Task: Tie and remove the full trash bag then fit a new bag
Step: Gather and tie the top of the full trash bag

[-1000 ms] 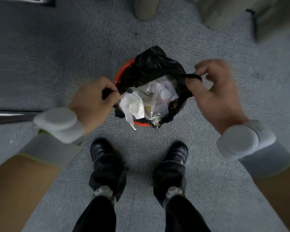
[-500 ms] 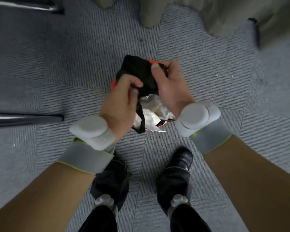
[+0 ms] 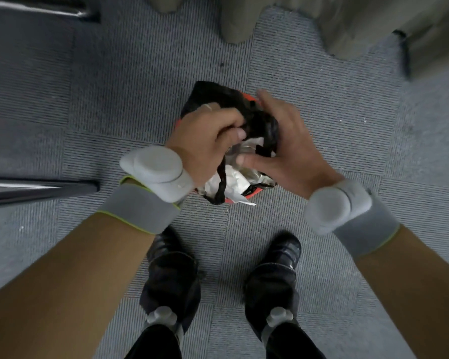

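Note:
A black trash bag [image 3: 257, 120] sits in a small red bin [image 3: 254, 194] on the carpet in front of my feet. White paper and foil wrappers [image 3: 235, 177] show through the bag's mouth. My left hand [image 3: 208, 136] is closed on a bunched black flap of the bag, and a loose black strip hangs down from it. My right hand [image 3: 285, 146] cups the bag's right side, thumb pressed in toward the gathered plastic, fingers over the far edge. Most of the bin is hidden under the bag and my hands.
Grey carpet tiles cover the floor. My two black shoes [image 3: 272, 265] stand just below the bin. A metal furniture leg [image 3: 36, 186] lies at the left, another bar [image 3: 42, 9] at the top left. Beige curtain folds [image 3: 347, 19] hang along the top.
A second ago my hands held the bag's two flaps wide apart. They came together over the bag's mouth; now the flaps cross between them and a strip hangs from my left hand.

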